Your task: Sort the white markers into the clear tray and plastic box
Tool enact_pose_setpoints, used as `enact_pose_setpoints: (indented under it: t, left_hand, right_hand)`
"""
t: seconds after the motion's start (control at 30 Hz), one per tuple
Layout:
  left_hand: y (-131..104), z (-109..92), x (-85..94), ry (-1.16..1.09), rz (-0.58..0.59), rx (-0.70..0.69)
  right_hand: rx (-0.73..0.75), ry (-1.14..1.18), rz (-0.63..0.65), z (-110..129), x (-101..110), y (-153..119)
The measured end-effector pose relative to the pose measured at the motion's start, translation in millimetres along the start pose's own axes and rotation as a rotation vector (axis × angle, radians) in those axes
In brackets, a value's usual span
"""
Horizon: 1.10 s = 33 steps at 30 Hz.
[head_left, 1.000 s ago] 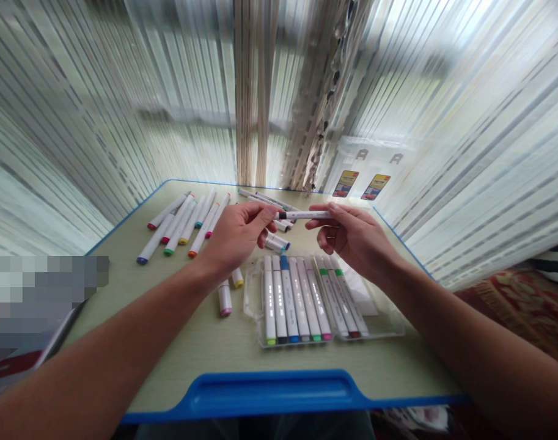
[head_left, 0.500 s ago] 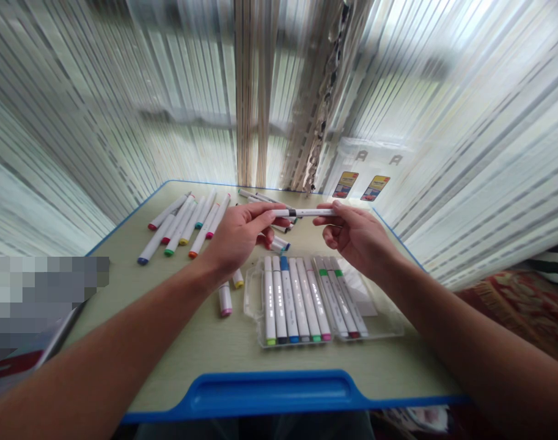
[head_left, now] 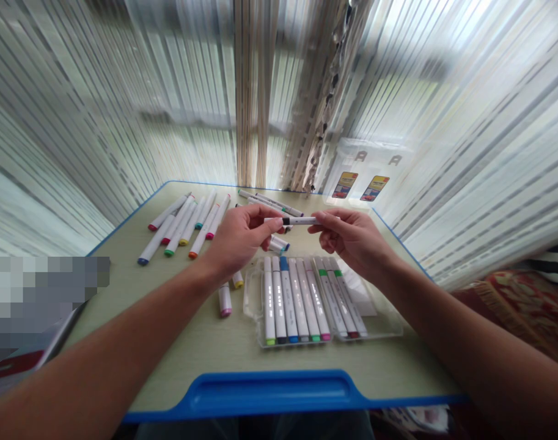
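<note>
A white marker [head_left: 301, 220] with a black band lies level between my two hands, above the table. My left hand [head_left: 250, 235] pinches its left end between thumb and fingers. At the other end, my right hand [head_left: 349, 235] grips it the same way, the lower fingers curled. Below them sits a clear plastic case [head_left: 252, 302], opened flat, with several white markers [head_left: 297, 299] in a row. Their end caps show lime, black, blue, grey, green, pink and dark red. Part of the case's right side holds no marker.
Several loose markers [head_left: 194, 223] with coloured caps lie at the left of the table [head_left: 168, 342]. More markers [head_left: 279, 205] lie behind my hands. A clear case with two labels [head_left: 345, 185] leans against the string curtain [head_left: 191, 122]. A blue tray edge [head_left: 272, 391] runs along the front.
Both hands have come slightly lower with the marker. My right hand has shifted a little left, closer to my left hand, so less of the marker shows between them.
</note>
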State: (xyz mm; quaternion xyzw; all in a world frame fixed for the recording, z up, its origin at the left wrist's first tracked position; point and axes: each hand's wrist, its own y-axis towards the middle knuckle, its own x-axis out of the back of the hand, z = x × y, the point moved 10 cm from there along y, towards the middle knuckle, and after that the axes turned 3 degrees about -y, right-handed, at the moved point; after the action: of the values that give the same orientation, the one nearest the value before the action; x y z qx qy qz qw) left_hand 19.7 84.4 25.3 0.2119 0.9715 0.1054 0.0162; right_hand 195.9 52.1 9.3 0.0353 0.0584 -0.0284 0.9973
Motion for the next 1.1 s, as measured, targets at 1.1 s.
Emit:
enact_pose_setpoints:
  t: [1.1]
  left_hand:
    - [-1, -4, -4.4, 0.171, 0.072, -0.045]
  right_hand:
    - [0.078, -0.08, 0.101, 11, -12, -5]
